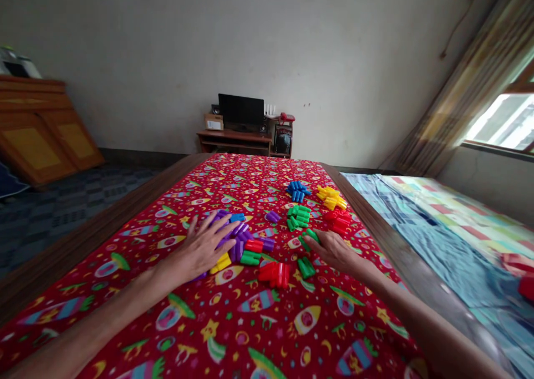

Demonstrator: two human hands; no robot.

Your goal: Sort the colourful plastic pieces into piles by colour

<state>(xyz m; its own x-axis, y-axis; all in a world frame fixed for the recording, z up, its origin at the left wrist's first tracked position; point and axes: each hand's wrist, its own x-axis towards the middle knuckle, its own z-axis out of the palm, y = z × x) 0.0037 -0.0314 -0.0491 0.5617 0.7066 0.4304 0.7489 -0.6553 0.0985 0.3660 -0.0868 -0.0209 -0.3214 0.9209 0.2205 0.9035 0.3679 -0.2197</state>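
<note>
My left hand [206, 244] lies with spread fingers over a mixed pile of plastic building pieces, touching the purple pieces [237, 237]. Beside that hand are a yellow piece [221, 263], a blue piece [237, 217], a red piece [253, 246] and a green piece [250, 258]. My right hand [331, 248] has its fingers closed on a green building piece [308, 239], just below a cluster of green pieces [298, 217]. Nearer to me lie some red pieces [275, 275] and a single green block [306, 267].
Blue pieces [297, 191], yellow pieces [331, 197] and red pieces [337, 221] form separate heaps on the red patterned cloth [246, 323]. A bed [429, 229] adjoins the table's right edge. Beyond the far end stands a desk with a monitor [241, 112].
</note>
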